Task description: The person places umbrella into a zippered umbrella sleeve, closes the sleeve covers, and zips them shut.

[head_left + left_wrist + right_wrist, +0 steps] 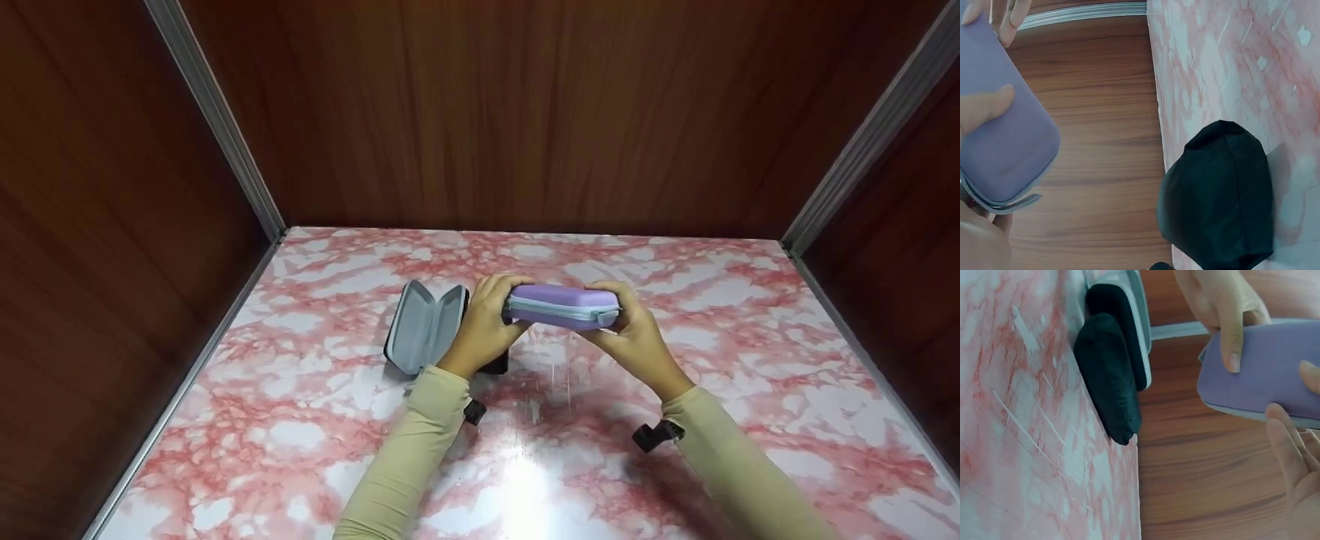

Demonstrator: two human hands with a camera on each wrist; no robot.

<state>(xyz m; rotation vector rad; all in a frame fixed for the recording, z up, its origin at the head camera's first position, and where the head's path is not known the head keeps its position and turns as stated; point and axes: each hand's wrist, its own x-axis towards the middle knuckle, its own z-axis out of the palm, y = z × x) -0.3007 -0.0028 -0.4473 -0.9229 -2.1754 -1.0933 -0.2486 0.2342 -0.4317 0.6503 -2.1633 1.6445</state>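
Note:
A purple hard-shell zip case (562,296) is held up above the table between both hands. My left hand (484,326) grips its left end, fingers over the top and thumb below. At the other end my right hand (636,339) grips it, near the pale zip pull at the corner. The case looks closed, its zip line facing me. A grey-lined case (415,330) lies spread on the table beside my left hand, which partly hides it. Under the left wrist sits a black cloth pouch (1219,197), mostly hidden in the head view.
The table (300,435) has a red and white marbled top. Brown wood-grain panels (480,112) enclose it at the back and both sides, joined by metal posts (217,112) in the corners.

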